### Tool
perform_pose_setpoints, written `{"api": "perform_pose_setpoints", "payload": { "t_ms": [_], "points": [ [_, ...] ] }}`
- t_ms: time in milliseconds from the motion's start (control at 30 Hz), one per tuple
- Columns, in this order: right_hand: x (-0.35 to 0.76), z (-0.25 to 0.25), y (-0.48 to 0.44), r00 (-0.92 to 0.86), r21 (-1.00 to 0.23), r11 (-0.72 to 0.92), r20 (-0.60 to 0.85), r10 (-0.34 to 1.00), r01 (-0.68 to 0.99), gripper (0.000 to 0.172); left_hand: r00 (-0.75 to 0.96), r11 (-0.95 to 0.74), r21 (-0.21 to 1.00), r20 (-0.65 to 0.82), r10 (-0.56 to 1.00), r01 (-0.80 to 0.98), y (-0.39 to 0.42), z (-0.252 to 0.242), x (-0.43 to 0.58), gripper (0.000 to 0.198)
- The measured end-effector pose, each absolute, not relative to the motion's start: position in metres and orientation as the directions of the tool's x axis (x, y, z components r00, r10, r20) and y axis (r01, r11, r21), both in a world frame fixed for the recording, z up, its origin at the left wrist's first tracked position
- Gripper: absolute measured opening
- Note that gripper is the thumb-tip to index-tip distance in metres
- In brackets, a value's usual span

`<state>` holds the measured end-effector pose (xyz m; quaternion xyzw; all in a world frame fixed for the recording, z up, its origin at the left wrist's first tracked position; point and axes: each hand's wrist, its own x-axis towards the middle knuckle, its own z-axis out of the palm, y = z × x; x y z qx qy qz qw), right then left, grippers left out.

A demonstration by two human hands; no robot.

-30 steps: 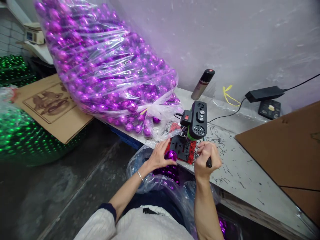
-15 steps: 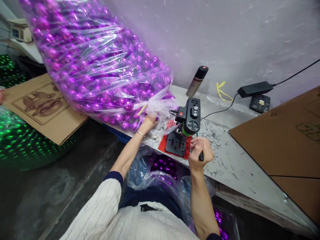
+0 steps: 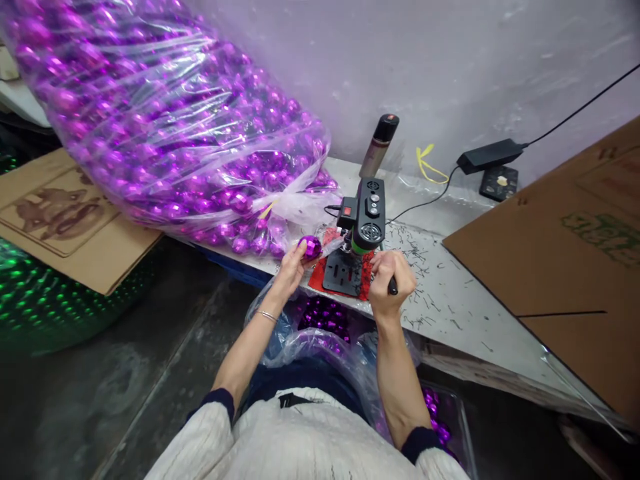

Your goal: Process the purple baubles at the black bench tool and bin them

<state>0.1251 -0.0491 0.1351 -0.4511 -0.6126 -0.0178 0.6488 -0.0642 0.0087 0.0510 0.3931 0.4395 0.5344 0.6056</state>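
The left hand (image 3: 291, 268) holds a faceted purple ball (image 3: 311, 247) between thumb and fingers. The ball is positioned beside the tied neck of the large clear bag (image 3: 170, 127) and to the left of the machine's base plate (image 3: 343, 276), not on the plate. The right hand (image 3: 390, 275) is closed in a fist around a lever; the lever's black end (image 3: 393, 287) protrudes from the fist.

The machine (image 3: 370, 217) has a black head with a green band and stands on a red mat (image 3: 317, 278) at the front edge of the table (image 3: 445, 307). Short dark strands are scattered to the right of the mat. The large bag contains many purple balls. A second group of purple balls (image 3: 325, 317) lies below the table edge, within clear plastic. A capped bottle (image 3: 379, 147) stands behind the machine.
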Motion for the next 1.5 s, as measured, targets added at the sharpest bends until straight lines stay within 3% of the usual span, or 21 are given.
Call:
{"api": "perform_pose_setpoints", "payload": {
  "t_ms": [67, 133, 300, 433, 533, 733, 1033, 1500],
  "points": [
    [0.126, 0.137, -0.049, 0.229, -0.554, 0.584, 0.812, 0.537, 0.593, 0.032, 0.041, 0.181, 0.917, -0.178, 0.983, -0.356, -0.002, 0.042, -0.048, 0.059],
    [0.127, 0.138, -0.049, 0.206, -0.541, 0.582, 0.815, 0.542, 0.607, 0.031, 0.019, 0.166, 0.94, -0.168, 0.986, -0.299, -0.005, 0.034, -0.033, 0.063],
    [0.129, 0.134, -0.051, 0.187, -0.525, 0.584, 0.821, 0.54, 0.619, 0.031, 0.087, -0.052, 0.993, 0.043, 0.995, 0.103, 0.001, 0.019, -0.016, 0.068],
    [0.129, 0.132, -0.052, 0.174, -0.517, 0.594, 0.825, 0.538, 0.617, 0.028, 0.187, -0.287, 0.876, 0.23, 0.955, 0.387, 0.003, 0.013, -0.016, 0.069],
    [0.129, 0.132, -0.052, 0.167, -0.507, 0.59, 0.829, 0.534, 0.628, 0.027, 0.296, -0.432, 0.754, 0.321, 0.9, 0.495, 0.002, 0.014, -0.017, 0.07],
    [0.129, 0.132, -0.055, 0.159, -0.508, 0.579, 0.822, 0.546, 0.638, 0.026, 0.411, -0.542, 0.655, 0.362, 0.837, 0.527, 0.005, 0.02, -0.012, 0.068],
    [0.129, 0.128, -0.06, 0.143, -0.502, 0.58, 0.821, 0.552, 0.642, 0.025, 0.282, -0.482, 0.718, 0.391, 0.876, 0.503, -0.002, -0.005, -0.001, 0.071],
    [0.125, 0.076, -0.055, 0.214, -0.48, 0.614, 0.863, 0.457, 0.627, 0.028, 0.298, -0.495, 0.714, 0.396, 0.869, 0.495, -0.003, -0.005, -0.002, 0.067]
  ]
}}
